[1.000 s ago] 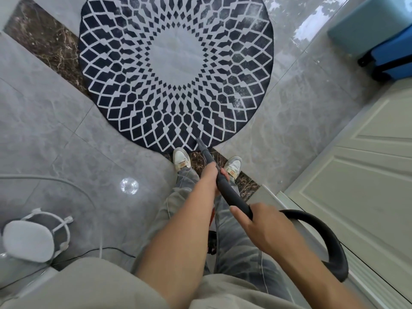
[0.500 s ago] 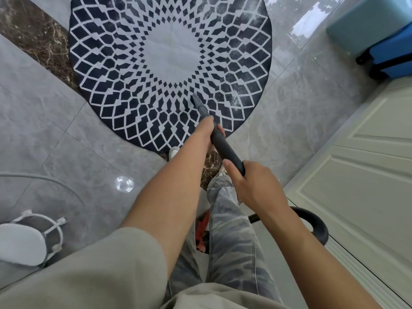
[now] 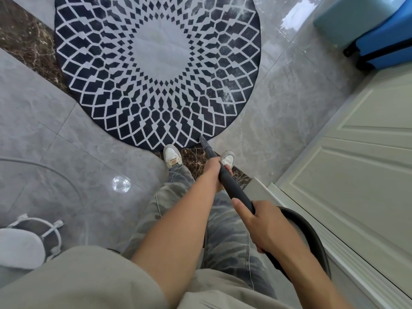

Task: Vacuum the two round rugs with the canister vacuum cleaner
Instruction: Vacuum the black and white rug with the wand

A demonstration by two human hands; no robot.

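The round rug (image 3: 156, 63), dark with a white diamond pattern, lies on the grey tiled floor (image 3: 44, 130) just beyond my white shoes (image 3: 171, 156). The black vacuum wand (image 3: 234, 190) slants down between my feet, its narrow nozzle tip (image 3: 202, 139) at the rug's near edge. My left hand (image 3: 213, 168) grips the wand low down; my right hand (image 3: 265, 228) wraps its upper end, thumb along the tube. The black hose (image 3: 312, 241) curves behind, beside a pale door (image 3: 356, 175)

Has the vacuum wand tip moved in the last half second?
Yes: the wand tip drew back from inside the rug pattern to its near edge.
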